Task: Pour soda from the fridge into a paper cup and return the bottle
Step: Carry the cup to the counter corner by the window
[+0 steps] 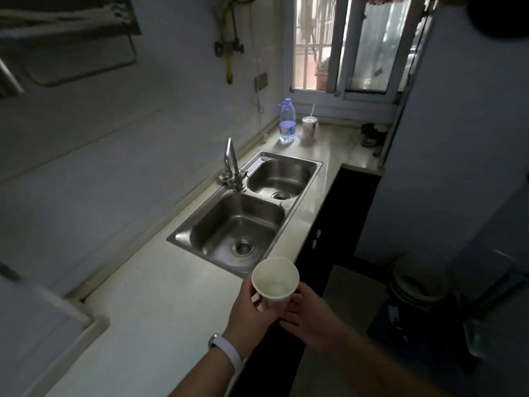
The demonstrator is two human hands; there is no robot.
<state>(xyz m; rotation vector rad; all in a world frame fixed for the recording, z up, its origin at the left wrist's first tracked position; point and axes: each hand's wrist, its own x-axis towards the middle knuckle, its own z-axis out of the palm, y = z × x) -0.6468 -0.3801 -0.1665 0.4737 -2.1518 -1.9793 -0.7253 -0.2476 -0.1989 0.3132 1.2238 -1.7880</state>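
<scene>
A white paper cup (275,277) is held upright over the front edge of the pale counter (160,319), its inside looking empty. My left hand (252,310) wraps its left side, thumb and fingers closed around the wall. My right hand (307,313) touches the cup's lower right side with curled fingers. A white band sits on my left wrist. No soda bottle or fridge is in sight.
A steel double sink (297,196) with a tap (232,164) lies just beyond the cup. At the far end stand a clear blue water bottle (287,121) and a lidded cup with a straw (309,126). A bin (418,279) stands on the floor to the right.
</scene>
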